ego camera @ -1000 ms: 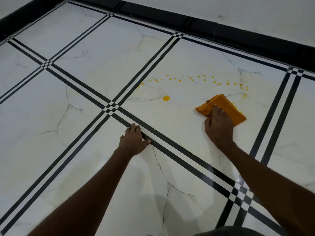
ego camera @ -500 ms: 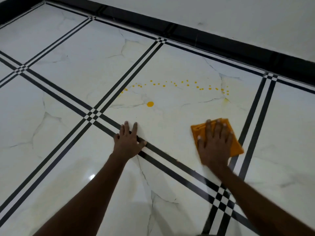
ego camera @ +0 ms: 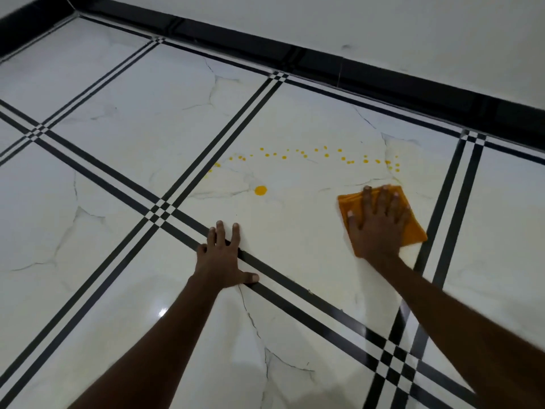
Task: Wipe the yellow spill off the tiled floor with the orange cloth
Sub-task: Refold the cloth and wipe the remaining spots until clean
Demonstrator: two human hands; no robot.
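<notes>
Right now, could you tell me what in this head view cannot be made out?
- Middle of the orange cloth: covered by the right hand, so any yellow picked up there is hidden.
- Floor under the cloth: wiped or not, unseen.
- Faint yellow dots by the black tile line: too small to count.
- Palm of the left hand: pressed down, out of sight.

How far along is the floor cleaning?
Little looks done: a faint yellowish smear near the cloth hints at one pass. In hand: the right hand presses the cloth flat on the tile; the left hand braces. Left: the big drop and the row of small drops.
</notes>
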